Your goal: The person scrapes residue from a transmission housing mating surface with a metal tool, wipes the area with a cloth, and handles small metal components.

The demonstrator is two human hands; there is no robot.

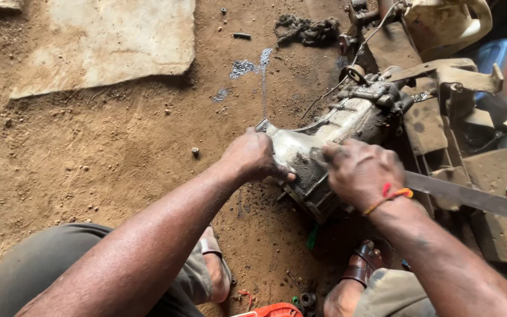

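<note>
Two hands at work on a greasy metal gearbox housing (324,147), lying on its side on the sandy dirt floor (107,152), between the sandalled feet and a heap of rusty metal parts (476,147). Left hand (253,155) clenched over the near, wider end of the housing, thumb pressed onto its grimy face. Right hand (362,173) closed around the handle end of a long flat metal blade (470,196), possibly a file or scraper; hard to tell through the dirt. Blade running out to the right, past the wrist, over the scrap. Red and orange thread bracelet (391,196) on the right wrist. Thin cable (330,94) trailing from the far end of the housing toward more parts at the top. Pale stone slab (112,41) well apart at upper left. Dark oily rag (306,28) near the top edge. Small oil stain (244,67) beside it. Brown sandal (362,264) just below the housing, orange object (271,310) at the bottom edge.
</note>
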